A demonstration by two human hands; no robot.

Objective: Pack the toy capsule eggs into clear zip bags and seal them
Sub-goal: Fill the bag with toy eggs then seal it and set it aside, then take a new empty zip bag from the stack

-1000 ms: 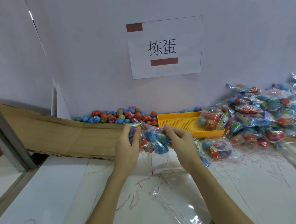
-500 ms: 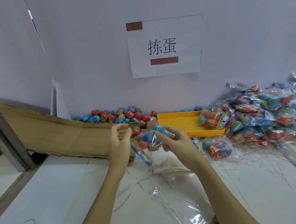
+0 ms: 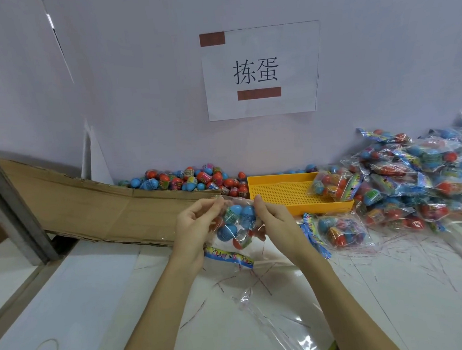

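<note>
Here I see both hands raised above the white surface, mid-scene; the left hand and right hand each pinch the top edge of a clear zip bag with curled fingers; blue and red capsule eggs sit inside it; loose eggs lie far behind, sealed bags pile right of the yellow tray.

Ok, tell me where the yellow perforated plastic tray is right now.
In the head view, the yellow perforated plastic tray sits right of centre against the wall, between the loose capsule eggs and the pile of packed bags.
</note>
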